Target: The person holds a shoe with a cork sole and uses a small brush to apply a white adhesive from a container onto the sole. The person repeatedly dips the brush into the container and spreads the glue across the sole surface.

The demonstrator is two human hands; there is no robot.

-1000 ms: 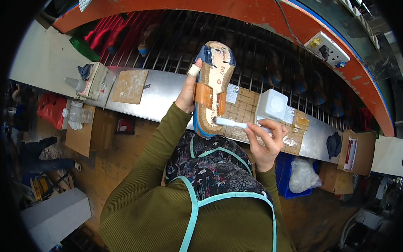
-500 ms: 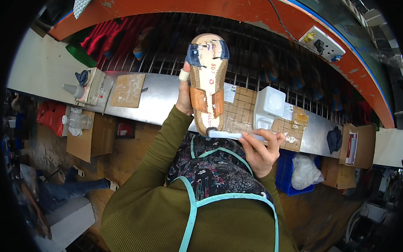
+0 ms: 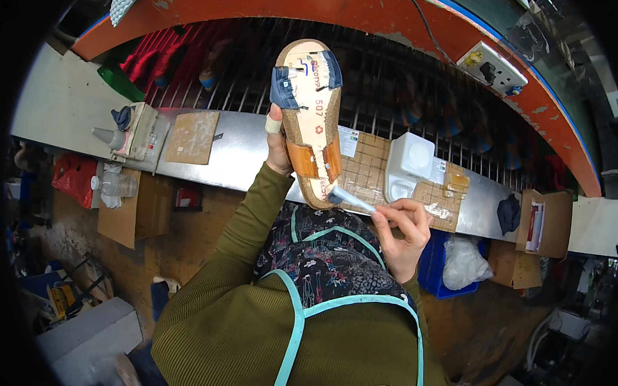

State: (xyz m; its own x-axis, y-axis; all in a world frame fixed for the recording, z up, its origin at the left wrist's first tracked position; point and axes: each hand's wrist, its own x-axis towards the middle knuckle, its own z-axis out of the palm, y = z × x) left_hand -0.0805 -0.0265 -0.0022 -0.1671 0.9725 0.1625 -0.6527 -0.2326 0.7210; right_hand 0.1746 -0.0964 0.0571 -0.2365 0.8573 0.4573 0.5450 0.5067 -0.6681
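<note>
Near a blue bin [image 3: 430, 265] of whitish plastic [image 3: 465, 264], the left hand [image 3: 278, 150] clamps a sole [image 3: 315, 121], the right hand [image 3: 404, 241] a brush [image 3: 354, 199].

An orange beam [image 3: 357, 7] spans the upper area; a white socket panel [image 3: 493, 69] is mounted at its right. Below the beam run parallel metal rails [image 3: 251, 103]. The metal counter [image 3: 242, 141] carries a square brown board [image 3: 193, 138] at left and a dark blue cloth [image 3: 509, 213] at right, beside an open cardboard box [image 3: 555, 218]. Lower right: blue crate [image 3: 429, 265] containing a translucent plastic bag [image 3: 466, 262]. Lower left: red bag [image 3: 74, 181], clear bottle [image 3: 121, 186].
</note>
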